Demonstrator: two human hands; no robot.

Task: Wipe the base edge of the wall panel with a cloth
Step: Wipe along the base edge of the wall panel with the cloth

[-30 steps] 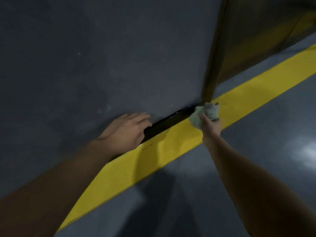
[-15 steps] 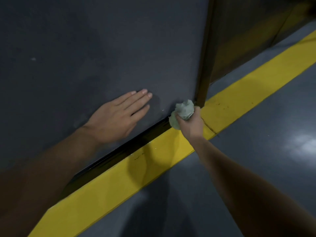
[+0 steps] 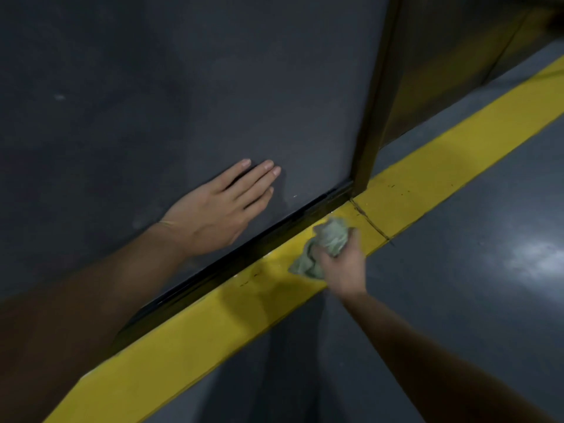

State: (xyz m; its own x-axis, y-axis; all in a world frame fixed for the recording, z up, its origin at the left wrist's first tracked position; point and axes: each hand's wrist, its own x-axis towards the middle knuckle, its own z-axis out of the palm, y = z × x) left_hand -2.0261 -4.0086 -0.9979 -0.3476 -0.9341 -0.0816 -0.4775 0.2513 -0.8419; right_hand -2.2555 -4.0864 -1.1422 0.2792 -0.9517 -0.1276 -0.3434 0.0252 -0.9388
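A dark grey wall panel (image 3: 189, 87) fills the upper left. Its black base edge (image 3: 244, 251) runs diagonally from lower left to the corner post. My left hand (image 3: 222, 209) rests flat on the panel with straight fingers, just above the base edge. My right hand (image 3: 343, 267) grips a crumpled pale green cloth (image 3: 323, 248) over the yellow floor stripe (image 3: 189, 340), a short way off the base edge.
A dark metal corner post (image 3: 372, 117) ends the panel on the right; another dark panel (image 3: 451, 50) recedes behind it. The yellow stripe has a crack near the post. Glossy grey floor (image 3: 457, 285) lies to the right and below.
My right hand with the cloth has pulled back from the base edge near the post onto the yellow stripe. My left hand rose from the base edge to lie flat on the panel.
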